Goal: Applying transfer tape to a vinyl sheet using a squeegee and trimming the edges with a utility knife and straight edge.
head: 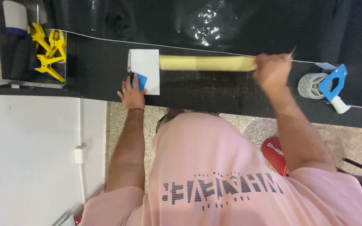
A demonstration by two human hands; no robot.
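**Two hands on a roll and a squeegee at the black table**

The view looks down on a person in a pink shirt [214, 180] leaning over a black table [101, 67]. A yellowish roll [208, 63] lies across the table, running sideways between the two hands. At one end it meets a white sheet [147, 67] lying flat on the table.

The hand at picture left [132, 94] rests on the white sheet's lower corner, fingers curled over a small blue squeegee [140, 80], pressing it flat; the squeegee sits under the fingertips, just below the roll's end. A ring shows on one finger and a dark band on the wrist.

The hand at picture right [272, 70] is blurred. It closes around the roll's other end, the roll disappearing into the fist; how tightly the fingers close cannot be told.

Near that hand, well clear of the roll, a tape dispenser [325, 86] with a blue frame sits. In a bin at the table's far corner lie yellow clamps [49, 52].
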